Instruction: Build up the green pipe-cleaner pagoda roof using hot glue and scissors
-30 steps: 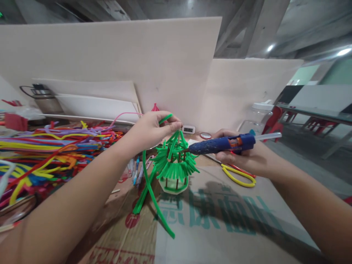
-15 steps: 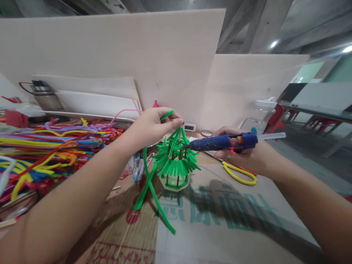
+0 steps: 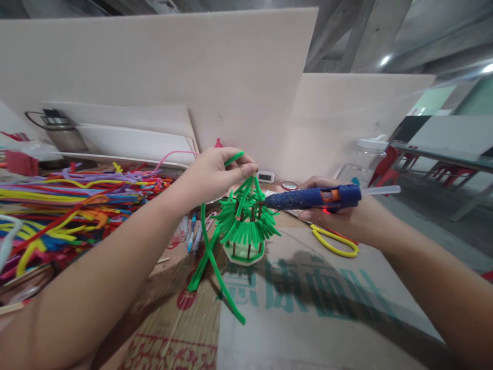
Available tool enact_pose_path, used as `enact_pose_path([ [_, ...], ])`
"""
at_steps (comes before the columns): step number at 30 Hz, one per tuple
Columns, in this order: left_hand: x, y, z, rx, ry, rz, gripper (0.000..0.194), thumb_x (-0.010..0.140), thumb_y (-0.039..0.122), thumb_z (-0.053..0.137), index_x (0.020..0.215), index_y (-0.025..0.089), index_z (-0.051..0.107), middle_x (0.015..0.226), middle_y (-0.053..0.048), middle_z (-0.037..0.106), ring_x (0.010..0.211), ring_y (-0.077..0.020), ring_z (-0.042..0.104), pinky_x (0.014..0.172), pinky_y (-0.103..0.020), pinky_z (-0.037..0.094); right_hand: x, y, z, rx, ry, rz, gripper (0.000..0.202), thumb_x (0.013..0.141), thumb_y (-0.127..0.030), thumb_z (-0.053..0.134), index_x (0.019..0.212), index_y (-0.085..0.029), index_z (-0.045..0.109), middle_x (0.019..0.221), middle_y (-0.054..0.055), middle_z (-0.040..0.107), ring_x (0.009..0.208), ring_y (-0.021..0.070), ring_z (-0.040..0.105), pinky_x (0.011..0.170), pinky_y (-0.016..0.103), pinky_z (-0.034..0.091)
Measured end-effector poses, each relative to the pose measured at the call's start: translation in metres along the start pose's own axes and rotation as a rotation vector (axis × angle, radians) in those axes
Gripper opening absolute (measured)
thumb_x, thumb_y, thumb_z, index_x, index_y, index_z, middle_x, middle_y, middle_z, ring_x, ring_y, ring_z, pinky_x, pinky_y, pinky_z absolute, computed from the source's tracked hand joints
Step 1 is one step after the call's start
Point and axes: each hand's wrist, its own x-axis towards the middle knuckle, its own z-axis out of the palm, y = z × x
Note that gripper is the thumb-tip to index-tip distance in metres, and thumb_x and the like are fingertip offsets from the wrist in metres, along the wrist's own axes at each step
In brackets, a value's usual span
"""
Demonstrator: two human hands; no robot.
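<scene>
At the centre stands a small pavilion model [image 3: 250, 231] with two tiers of green pipe-cleaner roof, brown posts and a pale many-sided base. My left hand [image 3: 217, 172] is closed at its peak, thumb and fingertips together, with a green pipe cleaner [image 3: 233, 158] held in the fingers. A long green strand [image 3: 215, 272] hangs below that hand and curves onto the table. In my right hand [image 3: 331, 216] is a blue hot glue gun [image 3: 304, 199], a clear glue stick poking from its back. Its nozzle meets or nearly meets the upper tier's posts; exact contact is unclear.
Yellow-handled scissors [image 3: 335, 241] lie right of the model on printed cardboard [image 3: 308, 329]. Many coloured pipe cleaners [image 3: 77, 205] pile up at left. Pens [image 3: 191, 234] and more green pipe cleaners [image 3: 200, 270] lie nearby. Behind are a small digital display [image 3: 265, 177], a clear jug [image 3: 364, 159] and pale boards [image 3: 154, 77].
Almost nothing differs. The view has shifted very slightly; both hands, the glue gun and the model keep the same places relative to each other.
</scene>
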Motion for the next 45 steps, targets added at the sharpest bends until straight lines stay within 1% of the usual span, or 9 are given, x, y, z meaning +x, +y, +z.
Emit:
enact_pose_path([
  [6,-0.001,0.000,-0.001,0.002,-0.001,-0.004,0.031,0.085,0.046,0.062,0.089,0.018,0.072,0.071,-0.003,0.067,0.064,-0.0151,0.058,0.057,-0.024,0.040,-0.001,-0.006,0.000,0.020,0.036,-0.002,0.029,0.080,-0.046,0.072,0.096,-0.024,0.062,0.074,-0.002,0.066,0.062,0.0141,0.057,0.053,0.023,0.044],
  [11,-0.001,0.000,-0.001,0.008,0.001,0.003,0.030,0.085,0.046,0.062,0.089,0.018,0.072,0.071,-0.003,0.067,0.065,-0.0152,0.058,0.056,-0.024,0.041,-0.001,-0.009,0.001,0.046,0.045,0.018,0.032,0.078,-0.048,0.074,0.097,-0.024,0.064,0.076,-0.001,0.067,0.063,0.0147,0.057,0.055,0.024,0.046],
  [15,0.000,0.001,-0.001,0.023,0.011,-0.009,0.030,0.085,0.046,0.062,0.089,0.018,0.072,0.071,-0.003,0.067,0.065,-0.0152,0.059,0.056,-0.024,0.040,-0.001,-0.008,0.003,0.014,0.052,0.039,0.031,0.079,-0.048,0.073,0.095,-0.023,0.064,0.075,0.000,0.067,0.063,0.0153,0.058,0.055,0.025,0.045],
  [19,0.000,-0.001,-0.001,0.025,0.011,-0.008,0.032,0.085,0.047,0.061,0.091,0.017,0.072,0.073,-0.003,0.067,0.066,-0.0153,0.059,0.057,-0.023,0.040,0.000,-0.006,0.003,0.013,0.029,0.016,0.030,0.082,-0.048,0.069,0.097,-0.022,0.064,0.076,0.001,0.066,0.063,0.0159,0.057,0.056,0.026,0.044],
  [24,0.001,-0.004,0.000,0.012,0.010,0.001,0.031,0.085,0.046,0.062,0.090,0.017,0.072,0.074,-0.004,0.067,0.067,-0.0151,0.059,0.058,-0.024,0.041,0.000,-0.004,0.000,0.024,0.014,0.006,0.031,0.081,-0.049,0.070,0.097,-0.023,0.064,0.075,0.000,0.066,0.063,0.0153,0.056,0.055,0.025,0.044],
  [33,0.000,-0.004,0.001,-0.001,0.020,-0.006,0.030,0.085,0.046,0.063,0.090,0.018,0.073,0.074,-0.003,0.068,0.067,-0.0152,0.059,0.058,-0.024,0.041,-0.001,-0.009,-0.002,0.010,0.056,0.091,0.035,0.076,-0.054,0.071,0.090,-0.023,0.064,0.065,-0.002,0.061,0.057,0.0139,0.054,0.049,0.024,0.040],
  [36,0.000,-0.003,0.001,-0.003,0.015,-0.007,0.030,0.085,0.046,0.062,0.091,0.018,0.073,0.074,-0.003,0.068,0.066,-0.0152,0.060,0.057,-0.024,0.041,0.000,-0.008,-0.003,0.004,0.069,0.113,0.035,0.075,-0.053,0.073,0.090,-0.023,0.064,0.065,-0.003,0.061,0.056,0.0135,0.054,0.050,0.024,0.041],
  [42,0.000,-0.002,0.000,0.001,0.015,-0.017,0.030,0.085,0.046,0.063,0.090,0.019,0.073,0.073,-0.003,0.069,0.066,-0.0155,0.060,0.056,-0.024,0.040,-0.001,-0.001,-0.009,-0.052,-0.002,0.107,0.034,0.080,-0.054,0.069,0.099,-0.026,0.067,0.066,-0.003,0.062,0.057,0.0141,0.055,0.049,0.024,0.039],
  [45,0.000,-0.004,0.001,-0.002,0.012,-0.014,0.030,0.085,0.046,0.063,0.090,0.019,0.073,0.074,-0.003,0.069,0.066,-0.0155,0.061,0.056,-0.024,0.041,0.000,-0.001,-0.011,0.017,-0.024,0.114,0.033,0.082,-0.052,0.068,0.101,-0.025,0.067,0.066,-0.003,0.063,0.057,0.0143,0.056,0.047,0.024,0.037],
])
